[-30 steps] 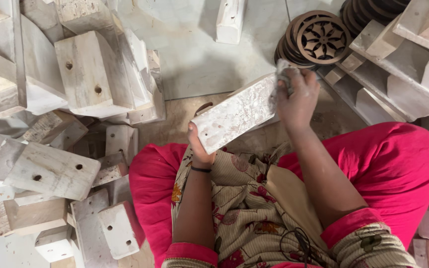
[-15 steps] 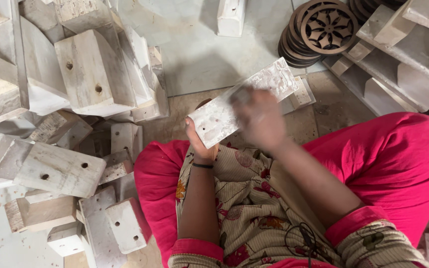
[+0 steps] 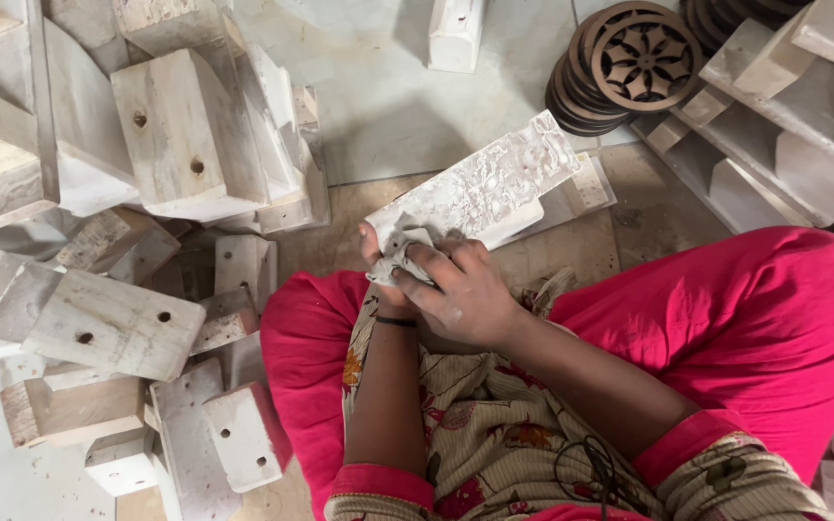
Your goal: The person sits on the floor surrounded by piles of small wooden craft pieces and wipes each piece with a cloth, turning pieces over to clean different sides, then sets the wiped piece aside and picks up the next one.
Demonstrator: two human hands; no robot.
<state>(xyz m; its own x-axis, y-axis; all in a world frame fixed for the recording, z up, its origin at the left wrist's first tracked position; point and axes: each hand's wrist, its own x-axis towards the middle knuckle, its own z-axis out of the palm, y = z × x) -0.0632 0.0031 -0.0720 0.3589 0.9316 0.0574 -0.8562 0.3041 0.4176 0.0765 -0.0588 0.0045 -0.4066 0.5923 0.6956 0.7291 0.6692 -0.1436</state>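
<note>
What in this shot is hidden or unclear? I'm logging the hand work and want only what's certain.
Head view:
- Left hand: mostly covered by the right hand and the wooden piece; its grip cannot be told.
- Small cloth or paper under the right fingers: crumpled, its kind unclear.
- Wooden piece's underside: faces away.
- Carved round discs: the stack's count is unclear, more are cut by the top edge.
- Pale wooden blocks: cut off at the left edge.

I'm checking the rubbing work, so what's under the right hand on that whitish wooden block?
Under the right hand is a crumpled pale cloth, pressed on the near end of the whitish wooden block. The left hand holds that end from below; its fingers are mostly covered.
</note>
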